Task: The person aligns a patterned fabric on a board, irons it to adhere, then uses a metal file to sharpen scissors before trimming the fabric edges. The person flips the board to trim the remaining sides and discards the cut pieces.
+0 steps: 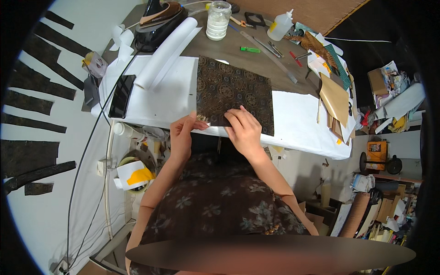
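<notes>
A piece of dark brown patterned fabric (233, 91) lies on white paper at the table's near edge. Its near-left corner shows pale, frayed threads. My left hand (183, 135) is closed at that corner, thumb and fingers pinching the fabric's edge. My right hand (244, 130) rests on the fabric's near side, fingers stretched over it and slightly bent. The thumb of my right hand lies near the front edge. What lies under the right palm is hidden.
White paper (302, 114) covers the table's front. A paper roll (167, 52), an iron (160, 18) and a phone (122, 97) are at left. Behind the fabric are a jar (218, 22), a steel ruler (270, 57), a green cutter (250, 49) and a squeeze bottle (280, 26). A cable hangs at left.
</notes>
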Demonstrator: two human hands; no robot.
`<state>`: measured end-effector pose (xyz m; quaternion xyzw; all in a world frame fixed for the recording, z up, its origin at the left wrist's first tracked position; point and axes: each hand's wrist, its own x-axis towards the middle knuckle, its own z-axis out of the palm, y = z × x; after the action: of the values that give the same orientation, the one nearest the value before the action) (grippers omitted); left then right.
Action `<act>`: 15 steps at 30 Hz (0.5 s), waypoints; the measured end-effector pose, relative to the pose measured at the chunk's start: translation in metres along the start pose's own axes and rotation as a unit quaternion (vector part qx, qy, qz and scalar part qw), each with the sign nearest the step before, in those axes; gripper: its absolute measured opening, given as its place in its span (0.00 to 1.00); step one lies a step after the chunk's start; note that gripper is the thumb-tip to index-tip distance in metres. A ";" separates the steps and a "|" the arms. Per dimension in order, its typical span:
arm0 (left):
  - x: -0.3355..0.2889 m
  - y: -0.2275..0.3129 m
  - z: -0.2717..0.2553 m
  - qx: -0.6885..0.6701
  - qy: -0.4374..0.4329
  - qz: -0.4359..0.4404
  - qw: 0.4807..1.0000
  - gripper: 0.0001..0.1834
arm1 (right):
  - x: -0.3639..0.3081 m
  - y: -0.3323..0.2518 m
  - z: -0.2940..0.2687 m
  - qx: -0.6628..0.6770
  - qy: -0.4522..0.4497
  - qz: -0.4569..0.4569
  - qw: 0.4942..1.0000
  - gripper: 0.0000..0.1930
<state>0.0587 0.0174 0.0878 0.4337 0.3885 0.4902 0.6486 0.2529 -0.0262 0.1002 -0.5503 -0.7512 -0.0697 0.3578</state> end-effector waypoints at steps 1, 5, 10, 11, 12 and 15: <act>0.001 0.007 0.005 0.006 -0.013 0.015 1.000 0.23 | 0.002 0.000 -0.003 -0.018 0.049 -0.004 0.999 0.15; 0.004 0.028 -0.001 0.098 0.028 0.106 0.989 0.24 | 0.032 0.007 -0.053 -0.071 0.202 -0.023 0.977 0.12; 0.021 0.035 -0.001 0.130 0.018 0.195 0.972 0.17 | 0.054 0.007 -0.132 0.126 0.346 0.166 0.915 0.05; 0.024 0.039 0.003 0.156 0.023 0.230 0.960 0.21 | 0.064 0.011 -0.142 0.209 0.363 0.193 0.887 0.07; 0.033 0.039 0.008 0.167 -0.016 0.228 0.959 0.25 | 0.069 0.021 -0.150 0.283 0.377 0.215 0.855 0.07; 0.061 0.029 0.008 0.151 -0.120 0.190 0.963 0.35 | 0.069 0.075 -0.139 0.469 0.337 0.263 0.773 0.09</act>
<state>0.0707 0.0798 0.1133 0.6480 0.2878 0.4843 0.5125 0.3732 -0.0126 0.2232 -0.4311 -0.3477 0.2073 0.8064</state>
